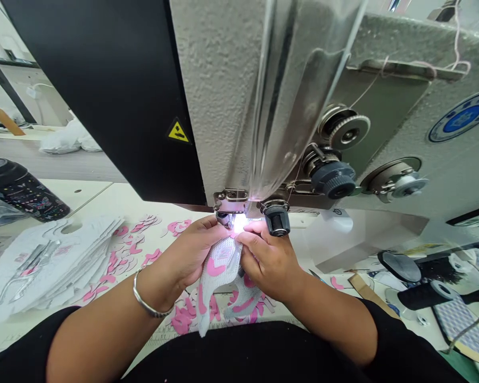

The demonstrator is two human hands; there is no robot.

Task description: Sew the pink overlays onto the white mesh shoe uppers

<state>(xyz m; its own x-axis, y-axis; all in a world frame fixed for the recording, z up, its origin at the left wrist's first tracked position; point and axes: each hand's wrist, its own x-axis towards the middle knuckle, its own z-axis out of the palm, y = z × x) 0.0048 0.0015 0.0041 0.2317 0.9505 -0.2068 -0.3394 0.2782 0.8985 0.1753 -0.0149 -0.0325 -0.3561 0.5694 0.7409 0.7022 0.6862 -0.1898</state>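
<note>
Under the lit needle area of a sewing machine (219,96), a white mesh fabric piece with pink patches (222,267) hangs toward me. My left hand (199,247) grips its left edge, thumb and fingers pinched close to the presser foot (224,218). On the other side my right hand (269,258) pinches the same fabric by the needle, its fingers curled. The bright lamp washes out the exact spot where needle and cloth meet. Pink cut-out pieces (183,316) lie beneath and around the hanging fabric.
At left lie stacked white cut sheets (59,260) with metal tweezers (27,271) on top, and more pink pieces (120,260). A black patterned bottle (26,189) lies beyond. To the right are a black thread spool (421,295) and a cardboard strip (369,292). The machine head overhangs both hands.
</note>
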